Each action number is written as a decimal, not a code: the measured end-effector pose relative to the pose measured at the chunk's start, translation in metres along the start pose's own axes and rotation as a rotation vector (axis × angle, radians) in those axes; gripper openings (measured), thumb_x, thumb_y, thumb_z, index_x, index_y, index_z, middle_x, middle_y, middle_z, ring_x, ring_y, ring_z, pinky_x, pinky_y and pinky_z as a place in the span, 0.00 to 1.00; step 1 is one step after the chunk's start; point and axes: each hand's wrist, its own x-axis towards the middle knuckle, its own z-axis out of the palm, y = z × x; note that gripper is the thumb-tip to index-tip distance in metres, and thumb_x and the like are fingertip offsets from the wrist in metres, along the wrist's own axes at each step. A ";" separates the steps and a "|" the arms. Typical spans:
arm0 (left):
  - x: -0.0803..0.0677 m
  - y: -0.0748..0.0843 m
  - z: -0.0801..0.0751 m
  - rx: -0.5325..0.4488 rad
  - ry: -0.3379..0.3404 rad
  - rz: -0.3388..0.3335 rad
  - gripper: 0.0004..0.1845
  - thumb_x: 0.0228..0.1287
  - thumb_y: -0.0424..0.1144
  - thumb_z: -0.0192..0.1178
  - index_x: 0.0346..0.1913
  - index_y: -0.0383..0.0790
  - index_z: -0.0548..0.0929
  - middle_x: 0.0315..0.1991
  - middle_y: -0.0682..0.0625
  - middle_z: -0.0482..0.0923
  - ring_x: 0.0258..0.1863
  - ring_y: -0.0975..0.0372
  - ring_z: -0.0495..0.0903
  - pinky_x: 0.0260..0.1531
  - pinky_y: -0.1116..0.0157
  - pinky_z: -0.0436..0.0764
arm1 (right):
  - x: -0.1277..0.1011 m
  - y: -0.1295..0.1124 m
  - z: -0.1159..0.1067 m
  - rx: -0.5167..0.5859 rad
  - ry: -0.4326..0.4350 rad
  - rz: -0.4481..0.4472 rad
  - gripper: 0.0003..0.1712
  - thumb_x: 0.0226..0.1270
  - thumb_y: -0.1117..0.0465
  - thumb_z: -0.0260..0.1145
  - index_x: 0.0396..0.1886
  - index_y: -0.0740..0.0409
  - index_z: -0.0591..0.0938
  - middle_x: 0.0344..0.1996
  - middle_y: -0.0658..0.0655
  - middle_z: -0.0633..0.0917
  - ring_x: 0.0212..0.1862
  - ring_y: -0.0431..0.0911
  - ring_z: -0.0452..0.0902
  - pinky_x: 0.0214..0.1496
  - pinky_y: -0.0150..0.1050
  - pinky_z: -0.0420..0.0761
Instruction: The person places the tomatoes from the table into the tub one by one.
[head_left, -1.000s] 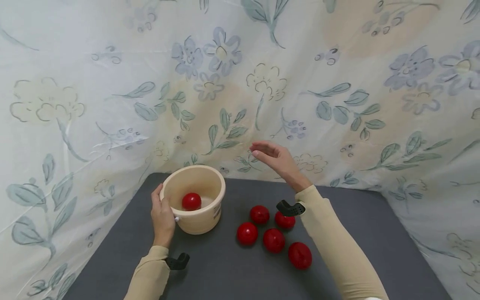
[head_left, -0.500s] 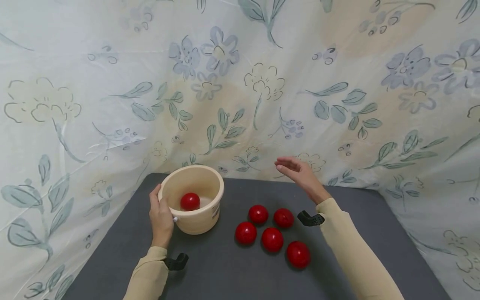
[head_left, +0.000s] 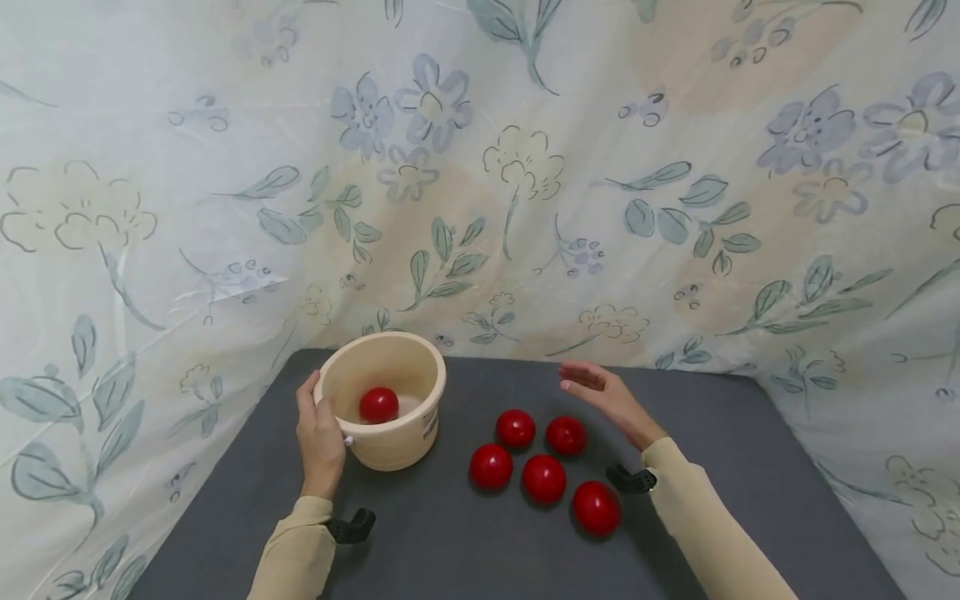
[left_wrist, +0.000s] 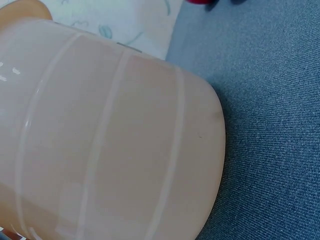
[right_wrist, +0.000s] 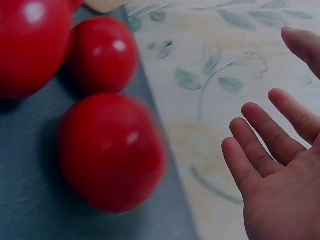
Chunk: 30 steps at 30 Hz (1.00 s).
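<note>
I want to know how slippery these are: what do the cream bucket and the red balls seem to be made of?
The cream bucket looks like smooth glossy plastic: soft reflections streak its wall in the left wrist view. The red balls look like hard, shiny plastic, each with a sharp white highlight, though rubber cannot be ruled out.

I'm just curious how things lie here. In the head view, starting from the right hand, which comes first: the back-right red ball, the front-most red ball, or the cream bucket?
From the right hand:
1. Back-right red ball, just beside it.
2. Front-most red ball, lower, nearer the camera.
3. Cream bucket, far left, held by the left hand.
</note>
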 end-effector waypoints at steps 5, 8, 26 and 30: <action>0.000 0.000 0.000 0.002 0.002 0.005 0.27 0.79 0.44 0.36 0.77 0.45 0.59 0.79 0.43 0.61 0.75 0.47 0.64 0.74 0.41 0.62 | -0.006 0.023 0.006 -0.030 -0.066 0.057 0.40 0.68 0.42 0.68 0.75 0.49 0.68 0.75 0.59 0.69 0.76 0.61 0.63 0.76 0.64 0.62; 0.000 0.001 0.000 0.003 0.003 0.001 0.27 0.79 0.43 0.35 0.77 0.44 0.59 0.78 0.43 0.61 0.75 0.47 0.64 0.74 0.41 0.61 | -0.009 0.033 0.008 -0.053 -0.130 0.093 0.43 0.68 0.42 0.67 0.78 0.50 0.64 0.77 0.59 0.66 0.78 0.63 0.57 0.76 0.66 0.61; -0.001 0.001 -0.001 0.002 0.020 -0.001 0.27 0.79 0.45 0.37 0.76 0.46 0.62 0.78 0.45 0.62 0.77 0.49 0.62 0.76 0.43 0.60 | -0.012 0.060 0.009 -0.131 -0.183 0.121 0.43 0.68 0.44 0.67 0.78 0.50 0.64 0.75 0.59 0.69 0.76 0.59 0.61 0.74 0.67 0.63; -0.001 0.001 -0.001 -0.005 0.015 -0.004 0.27 0.79 0.45 0.36 0.77 0.47 0.61 0.78 0.45 0.61 0.78 0.50 0.61 0.76 0.43 0.59 | -0.014 0.062 0.011 -0.146 -0.181 0.128 0.44 0.66 0.42 0.68 0.77 0.49 0.65 0.74 0.59 0.69 0.73 0.58 0.63 0.72 0.65 0.66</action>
